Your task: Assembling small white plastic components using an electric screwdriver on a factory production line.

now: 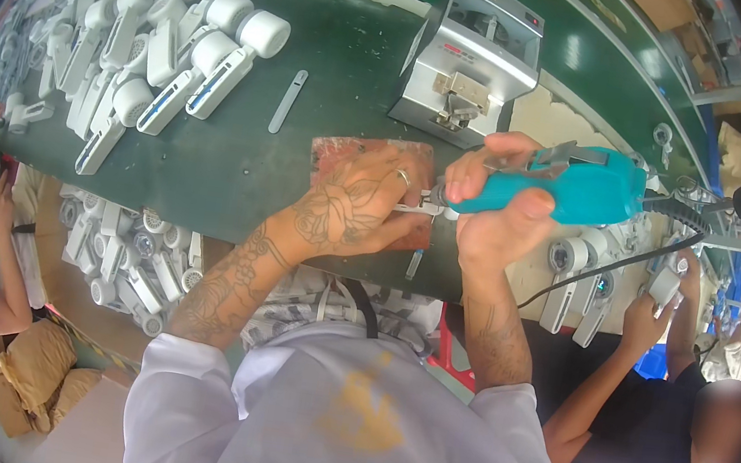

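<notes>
My right hand (497, 231) is wrapped round a teal electric screwdriver (592, 190), which lies nearly level with its cord leading off to the right. The tool's metal nose points left, at a small white part (429, 208) beneath my left hand. Fingers bent, my left hand (359, 193) grips that part against a worn red pad (329, 151) on the green bench. Most of the part is hidden by my fingers, and whether the bit touches it I cannot tell.
White handheld fans (207, 78) are heaped at the left, with more in a box (123, 252) below the bench edge. A grey metal machine (472, 65) stands behind the pad. A flat white strip (288, 102) lies left of it. Co-workers sit on both sides; the right one holds a fan (666, 283).
</notes>
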Tool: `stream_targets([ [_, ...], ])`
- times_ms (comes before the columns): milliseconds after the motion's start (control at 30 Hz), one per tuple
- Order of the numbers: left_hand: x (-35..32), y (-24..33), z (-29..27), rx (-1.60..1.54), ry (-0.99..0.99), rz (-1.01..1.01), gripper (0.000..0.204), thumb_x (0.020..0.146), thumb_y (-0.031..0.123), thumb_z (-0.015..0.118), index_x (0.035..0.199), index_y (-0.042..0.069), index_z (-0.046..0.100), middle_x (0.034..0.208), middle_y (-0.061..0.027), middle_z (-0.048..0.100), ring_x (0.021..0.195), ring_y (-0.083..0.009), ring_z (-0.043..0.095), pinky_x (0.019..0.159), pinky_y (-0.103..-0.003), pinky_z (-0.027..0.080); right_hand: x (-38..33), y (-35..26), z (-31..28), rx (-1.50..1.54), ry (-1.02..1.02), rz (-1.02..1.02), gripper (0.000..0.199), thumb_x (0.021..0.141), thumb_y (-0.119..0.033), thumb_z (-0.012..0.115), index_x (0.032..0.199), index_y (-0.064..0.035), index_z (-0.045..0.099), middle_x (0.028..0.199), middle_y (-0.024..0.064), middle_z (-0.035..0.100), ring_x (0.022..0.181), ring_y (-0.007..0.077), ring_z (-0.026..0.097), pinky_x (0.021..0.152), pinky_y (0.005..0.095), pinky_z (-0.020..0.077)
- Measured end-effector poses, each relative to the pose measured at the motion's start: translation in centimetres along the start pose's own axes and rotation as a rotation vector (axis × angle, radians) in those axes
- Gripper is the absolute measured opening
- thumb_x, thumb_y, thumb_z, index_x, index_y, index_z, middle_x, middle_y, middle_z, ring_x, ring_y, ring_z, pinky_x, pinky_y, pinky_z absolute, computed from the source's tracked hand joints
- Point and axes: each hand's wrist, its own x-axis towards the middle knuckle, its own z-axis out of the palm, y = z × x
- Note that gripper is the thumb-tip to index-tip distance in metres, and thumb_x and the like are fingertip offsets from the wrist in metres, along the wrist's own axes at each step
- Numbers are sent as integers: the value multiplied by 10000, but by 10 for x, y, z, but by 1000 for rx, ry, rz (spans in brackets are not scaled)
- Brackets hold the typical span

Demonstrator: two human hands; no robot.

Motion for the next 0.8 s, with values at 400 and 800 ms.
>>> stream_targets([
  [400, 3, 9, -4, 144, 26, -15, 249, 858, 262, 721, 996, 66, 654, 1061, -94, 644, 1056, -341, 611, 876, -447, 514, -1, -7, 8, -186, 51, 12, 873, 798, -786, 585, 1082, 38, 550, 629, 57, 520, 531, 190, 513, 524, 340, 432],
  [800, 21, 0, -16, 209, 25, -139, 262, 869, 248, 720, 1087, 101, 722, 1007, -55, 654, 976, -282, 557, 883, -404, 475, 68, -5, 1, -365, 112, -196, 736, 940, -652, 533, 1104, 64, 583, 698, 68, 571, 619, 184, 578, 581, 320, 485],
])
